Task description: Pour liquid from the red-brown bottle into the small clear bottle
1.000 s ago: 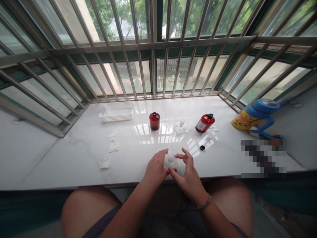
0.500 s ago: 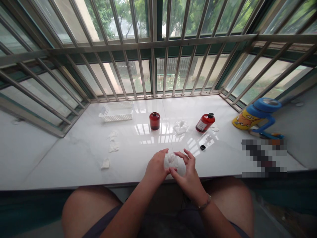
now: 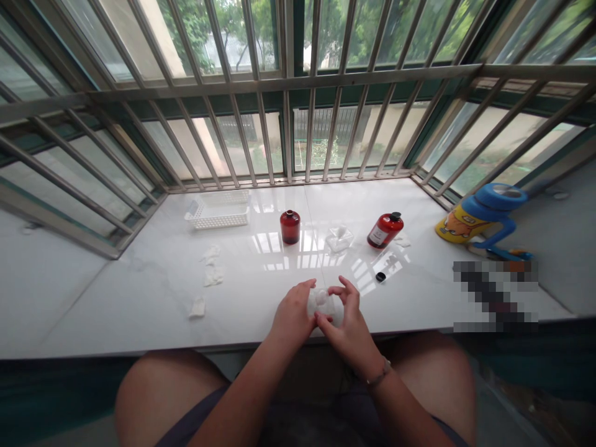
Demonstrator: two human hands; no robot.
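Both hands meet at the front edge of the white sill around a small clear container with white cotton inside [image 3: 323,300]. My left hand [image 3: 292,316] grips its left side. My right hand [image 3: 347,323] holds its right side, fingertips curled over the top. Farther back stand an uncapped dark red bottle [image 3: 290,226], a clear dish with cotton [image 3: 339,238] and a red bottle with a black cap [image 3: 384,230] lying tilted. A small black cap [image 3: 380,277] lies to the right of my hands.
Several white cotton scraps [image 3: 212,266] lie on the left of the sill [image 3: 139,298]. A white plastic basket [image 3: 218,212] sits at the back left. A yellow and blue jug [image 3: 479,217] stands at the right. Metal window bars [image 3: 288,124] close off the back.
My right hand's fingers, spread apart half a second ago, have closed in over the clear container. The left hand has stayed in place.
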